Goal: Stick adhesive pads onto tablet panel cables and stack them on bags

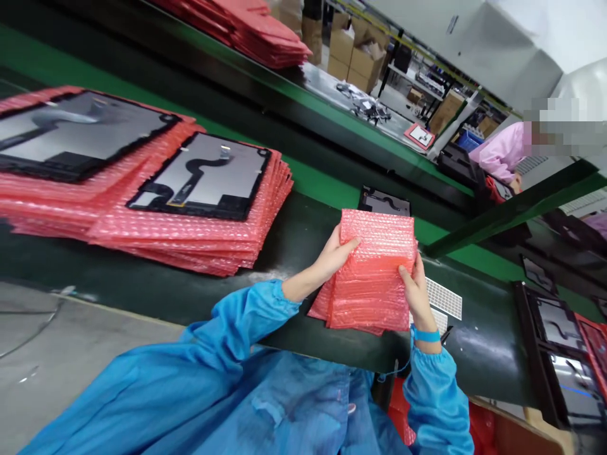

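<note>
Both my hands grip a red bubble-wrap bag [372, 278] by its two sides, held over the green-black bench. My left hand [334, 256] pinches its left edge, thumb on top. On the right edge, my right hand [416, 292] holds it the same way, with a blue band around that wrist. Another red bag shows partly under it. A flat display panel [385, 202] lies just behind, partly covered by the bag. White label sheets [444, 298] lie to the right of my right hand. Whether anything is inside the held bag I cannot tell.
At left, stacked red bubble bags [199, 243] carry a display panel [208, 174] and a second panel [85, 136]. More red bags [251, 31] lie on the upper shelf. A black tray [545, 354] with panels stands right. A green post [512, 208] rises nearby; a co-worker in pink [502, 151] is beyond.
</note>
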`<state>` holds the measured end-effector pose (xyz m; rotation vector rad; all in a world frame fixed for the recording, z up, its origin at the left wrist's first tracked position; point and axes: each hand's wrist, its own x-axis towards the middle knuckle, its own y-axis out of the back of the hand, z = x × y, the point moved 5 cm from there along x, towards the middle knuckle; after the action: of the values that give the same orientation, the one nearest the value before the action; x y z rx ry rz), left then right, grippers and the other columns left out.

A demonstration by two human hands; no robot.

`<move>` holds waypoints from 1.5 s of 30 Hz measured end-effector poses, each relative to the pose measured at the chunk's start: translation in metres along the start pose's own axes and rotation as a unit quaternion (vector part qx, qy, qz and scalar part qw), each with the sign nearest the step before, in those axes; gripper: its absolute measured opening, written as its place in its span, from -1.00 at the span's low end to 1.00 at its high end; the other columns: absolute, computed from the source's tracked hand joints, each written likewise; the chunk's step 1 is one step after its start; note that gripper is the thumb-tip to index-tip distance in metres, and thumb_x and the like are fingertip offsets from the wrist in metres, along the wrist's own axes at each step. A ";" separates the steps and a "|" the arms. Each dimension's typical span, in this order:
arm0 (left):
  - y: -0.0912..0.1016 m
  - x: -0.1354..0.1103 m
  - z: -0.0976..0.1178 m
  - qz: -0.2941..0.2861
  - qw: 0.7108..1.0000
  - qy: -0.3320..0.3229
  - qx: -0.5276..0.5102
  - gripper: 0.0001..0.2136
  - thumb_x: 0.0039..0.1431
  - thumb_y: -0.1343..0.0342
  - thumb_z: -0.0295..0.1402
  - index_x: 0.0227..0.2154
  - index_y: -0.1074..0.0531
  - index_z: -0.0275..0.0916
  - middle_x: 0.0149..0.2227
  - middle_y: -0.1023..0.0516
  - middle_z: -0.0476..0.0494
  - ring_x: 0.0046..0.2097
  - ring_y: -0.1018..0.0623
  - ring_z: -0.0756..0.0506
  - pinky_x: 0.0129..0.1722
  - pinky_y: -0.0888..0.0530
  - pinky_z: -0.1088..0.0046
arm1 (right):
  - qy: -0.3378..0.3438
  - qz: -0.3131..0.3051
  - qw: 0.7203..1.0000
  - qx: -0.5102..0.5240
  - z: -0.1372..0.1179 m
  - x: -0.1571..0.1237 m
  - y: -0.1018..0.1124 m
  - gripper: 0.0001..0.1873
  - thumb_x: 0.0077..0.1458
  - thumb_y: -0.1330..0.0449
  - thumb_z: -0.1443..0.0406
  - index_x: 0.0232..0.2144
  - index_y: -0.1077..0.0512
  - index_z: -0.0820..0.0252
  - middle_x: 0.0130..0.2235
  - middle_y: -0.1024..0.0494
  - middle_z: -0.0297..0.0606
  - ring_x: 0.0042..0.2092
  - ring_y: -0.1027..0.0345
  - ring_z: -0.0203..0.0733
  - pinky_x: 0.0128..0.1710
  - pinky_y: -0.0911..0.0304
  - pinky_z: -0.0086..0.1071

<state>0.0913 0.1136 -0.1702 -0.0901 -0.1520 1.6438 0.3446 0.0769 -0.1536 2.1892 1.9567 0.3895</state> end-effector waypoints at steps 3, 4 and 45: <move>0.021 0.026 -0.007 0.036 0.996 -0.001 0.085 -0.12 0.13 -0.35 -0.20 0.46 -0.12 -0.28 0.34 -0.40 -0.47 0.38 -0.41 -0.40 0.39 -0.33 -0.08 | -0.009 0.007 0.998 -0.054 0.027 0.013 -0.009 0.11 0.20 -0.25 -0.05 0.57 0.13 0.23 0.43 -0.33 0.20 0.34 -0.39 0.12 0.30 -0.35 0.13; 0.028 0.037 -0.007 0.053 0.992 -0.001 0.116 -0.09 0.08 -0.39 -0.23 0.46 -0.13 -0.29 0.39 -0.33 -0.50 0.44 -0.32 -0.43 0.44 -0.25 -0.09 | -0.007 0.015 0.997 -0.072 0.033 0.015 -0.010 0.11 0.17 -0.27 -0.04 0.56 0.08 0.26 0.46 -0.26 0.23 0.39 -0.32 0.17 0.35 -0.28 0.16; -0.051 -0.132 0.013 -0.042 0.903 0.306 -0.300 -0.58 0.03 -0.57 -0.28 -0.10 -0.58 -0.24 -0.16 -0.76 -0.09 -0.16 -0.78 -0.15 -0.14 -0.67 0.43 | -0.016 0.222 0.974 0.034 0.009 -0.016 0.057 -0.49 0.18 -0.31 -0.06 -0.02 -0.58 0.19 -0.04 -0.70 -0.04 -0.06 -0.62 0.01 0.08 -0.48 -0.01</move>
<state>0.1500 -0.0151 -0.1538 -1.0448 -0.1697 1.3619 0.3993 0.0549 -0.1460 2.6554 1.4698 0.3465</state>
